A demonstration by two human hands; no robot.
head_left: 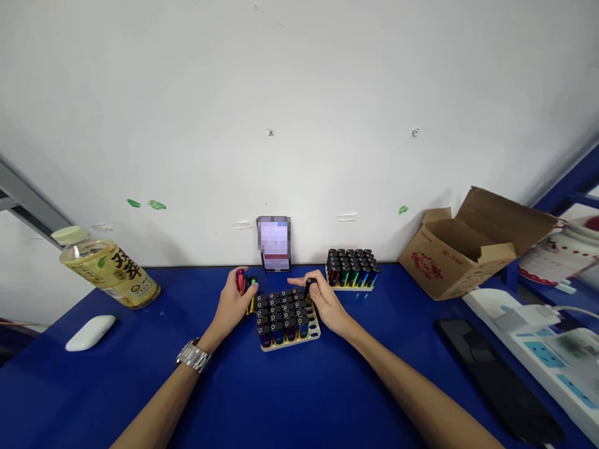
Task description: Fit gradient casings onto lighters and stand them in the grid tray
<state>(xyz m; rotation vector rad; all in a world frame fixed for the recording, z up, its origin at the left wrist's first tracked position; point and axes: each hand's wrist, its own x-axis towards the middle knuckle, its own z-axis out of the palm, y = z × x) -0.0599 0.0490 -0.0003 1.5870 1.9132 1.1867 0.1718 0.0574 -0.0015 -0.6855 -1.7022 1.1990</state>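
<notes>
My left hand [231,302] is closed around several shiny lighters [253,300], pink and yellow-green among them, just left of a pale tray [292,343]. That tray holds rows of upright dark lighters [277,332] with black tops, and some oval holes show bare along its right side. At the tray's back right corner, my right hand [331,308] pinches a black-topped lighter [310,285] between thumb and fingers, with the index finger stretched out leftward. Whether this lighter sits in a hole is hidden. A second tray [352,288] with rows of coloured lighters stands behind, to the right.
A phone with a lit screen [275,243] leans on the wall. At left are a drink bottle [112,268] and a white case [91,332]. To the right stand an open cardboard box [437,262], a dark phone [496,377] and a power strip [528,349].
</notes>
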